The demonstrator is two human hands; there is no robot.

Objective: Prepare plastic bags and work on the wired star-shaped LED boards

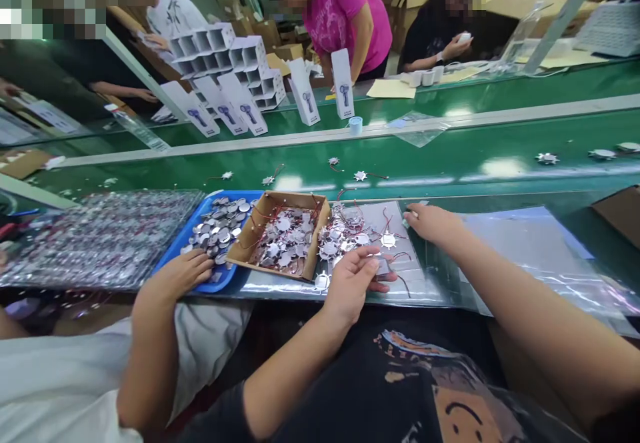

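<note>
My left hand [350, 281] is closed on a small silvery metal piece with thin dark wires [383, 267] sticking out to the right. My right hand [434, 223] is further forward, at the far right edge of the grey sheet [413, 273]. Its fingertips are pinched together over a small pale bit that I cannot make out. Between the hands, a star-shaped metal disc [389, 239] with red wires lies on the sheet. More wired star-shaped discs [330, 249] are heaped to the left of it, against a cardboard tray [320, 246] filled with similar discs.
Left of the tray, a co-worker's hand [187, 271] rests at a blue tray [210, 287] of round metal discs. Packed parts [100, 236] lie beyond. A green conveyor belt [440, 176] carries scattered discs. White boxes [250, 106] and people are across it. Plastic sheets [520, 256] lie right.
</note>
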